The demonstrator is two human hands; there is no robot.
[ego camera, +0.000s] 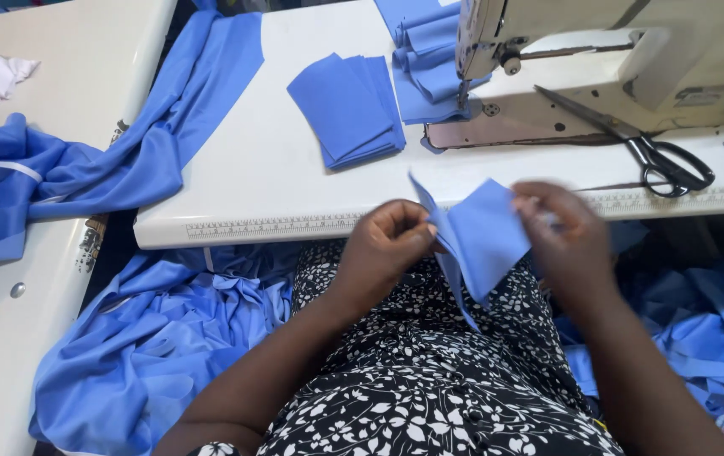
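Left: loose blue fabric (151, 338) heaped by the lap, unsewn. Folded stack (349, 105) on table (244, 186), looks prepped. Left hand (387, 245) and right hand (569, 236), blurred, pinch blue piece (484, 236) at table edge, not yet at sewing machine (598, 67). Scissors (640, 143) idle.

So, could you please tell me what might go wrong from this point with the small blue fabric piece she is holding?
Both the left hand and right hand pinch the small blue fabric piece in the air in front of the white table's edge, so it could slip down into the loose blue cloth beside the lap. The black-handled scissors lie open beside the sewing machine, so a careless reach might meet the blades.
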